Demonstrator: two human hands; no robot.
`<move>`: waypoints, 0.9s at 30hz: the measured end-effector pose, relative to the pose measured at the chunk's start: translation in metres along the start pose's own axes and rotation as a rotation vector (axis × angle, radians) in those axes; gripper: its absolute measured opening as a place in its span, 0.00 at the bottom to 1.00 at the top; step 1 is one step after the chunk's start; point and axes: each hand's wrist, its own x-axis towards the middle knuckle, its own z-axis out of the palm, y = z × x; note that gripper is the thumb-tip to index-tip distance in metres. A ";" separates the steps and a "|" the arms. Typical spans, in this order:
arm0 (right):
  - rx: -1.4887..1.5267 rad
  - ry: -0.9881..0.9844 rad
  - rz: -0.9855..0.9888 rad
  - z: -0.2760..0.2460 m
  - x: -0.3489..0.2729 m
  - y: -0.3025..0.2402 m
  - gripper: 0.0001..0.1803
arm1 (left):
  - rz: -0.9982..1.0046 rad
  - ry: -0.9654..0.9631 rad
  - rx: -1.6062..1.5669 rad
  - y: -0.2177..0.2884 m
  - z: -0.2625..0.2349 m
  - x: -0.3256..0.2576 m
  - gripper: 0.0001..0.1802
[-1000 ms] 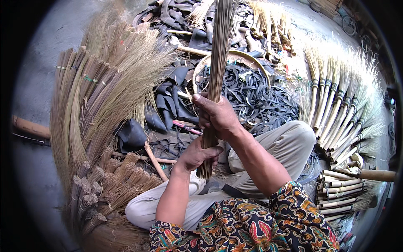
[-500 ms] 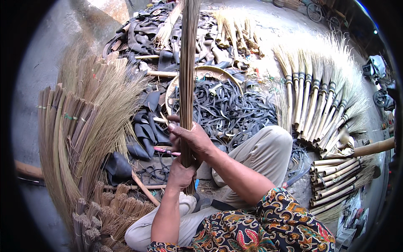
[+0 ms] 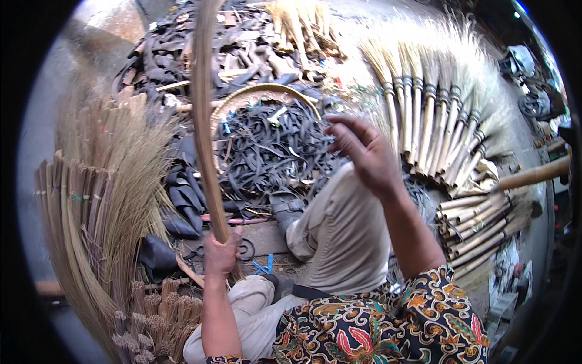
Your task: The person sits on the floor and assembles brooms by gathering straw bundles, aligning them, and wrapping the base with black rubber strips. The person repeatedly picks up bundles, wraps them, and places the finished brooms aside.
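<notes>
A tall bundle of thin brown broom sticks [image 3: 206, 127] stands nearly upright, blurred, its top leaving the picture's upper edge. My left hand [image 3: 220, 252] is closed around its lower part, over my folded leg. Off the bundle, my right hand [image 3: 368, 148] is raised at the right of a round woven tray [image 3: 267, 87], its fingers apart and somewhat bent, with nothing seen in them. Black rubber strips [image 3: 267, 148] lie tangled in the tray and spill over its near side.
On the left lean large bundles of broom sticks [image 3: 97, 182], with shorter bundles [image 3: 160, 309] below. Finished brooms with bamboo handles [image 3: 430, 121] fan out at the right, above stacked bamboo-handled ones [image 3: 473, 233]. Black rubber pieces [image 3: 176, 48] are heaped at the far side.
My right hand has let go of the bundle and moved up and right. My left hand still grips the bundle, which has shifted left and now tilts. The view has turned somewhat.
</notes>
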 end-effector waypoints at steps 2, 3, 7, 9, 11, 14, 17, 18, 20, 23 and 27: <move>-0.084 0.196 0.173 -0.089 -0.008 0.030 0.21 | 0.010 0.044 -0.040 -0.006 -0.012 0.002 0.14; -0.173 0.350 0.341 -0.129 -0.020 0.054 0.20 | -0.037 0.054 -0.050 -0.008 -0.018 0.005 0.14; -0.438 0.616 0.791 -0.233 -0.130 0.175 0.21 | -0.036 0.053 -0.111 -0.013 -0.029 0.011 0.16; -0.548 0.617 1.024 -0.247 -0.196 0.229 0.24 | -0.063 0.085 -0.112 -0.012 -0.029 0.011 0.16; -0.779 0.596 1.122 -0.244 -0.246 0.270 0.28 | -0.102 0.116 -0.100 -0.009 -0.027 0.009 0.15; -1.058 0.551 1.233 -0.231 -0.281 0.297 0.34 | -0.071 0.097 -0.098 -0.005 -0.022 0.004 0.16; -0.990 0.524 1.434 -0.218 -0.282 0.295 0.38 | -0.091 0.110 -0.076 -0.003 -0.017 -0.002 0.16; -0.986 0.504 1.452 -0.216 -0.279 0.293 0.38 | -0.083 0.109 -0.053 -0.003 -0.015 -0.004 0.17; -0.990 0.478 1.482 -0.214 -0.275 0.289 0.37 | -0.094 0.137 -0.019 -0.002 -0.013 -0.008 0.18; -1.006 0.337 1.478 -0.217 -0.276 0.292 0.36 | -0.068 0.119 -0.002 -0.002 -0.011 -0.013 0.17; -0.959 0.337 1.381 -0.224 -0.287 0.311 0.34 | -0.074 0.098 -0.011 0.000 -0.009 -0.017 0.16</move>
